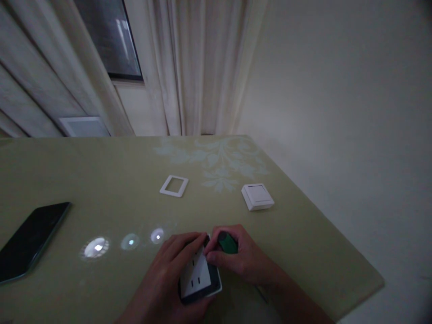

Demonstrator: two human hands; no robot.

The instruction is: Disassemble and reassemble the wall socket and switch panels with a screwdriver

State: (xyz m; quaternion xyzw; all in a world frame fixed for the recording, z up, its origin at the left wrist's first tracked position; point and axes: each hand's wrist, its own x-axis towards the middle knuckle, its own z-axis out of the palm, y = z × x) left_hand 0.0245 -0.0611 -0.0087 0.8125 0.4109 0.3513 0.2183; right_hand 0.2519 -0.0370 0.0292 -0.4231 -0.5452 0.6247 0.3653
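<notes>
A wall power socket (199,272) with a white face, dark border and white back edge is tilted in my left hand (165,270). The fingers of that hand lie across its top and left side, with the thumb under its lower edge. My right hand (245,254) is closed around a screwdriver (227,243) with a green handle. What looks like its thin shaft shows below the wrist, pointing away from the socket. The right thumb and forefinger meet at the socket's upper right edge; whether they pinch anything small there is hidden.
A white square frame (165,187) lies flat beyond my hands. Farther right sits a white switch box (258,196). A dark phone or tablet (32,240) rests at the left. The glossy table (111,180) ends at a slanted right edge along the wall; curtains (202,67) hang behind.
</notes>
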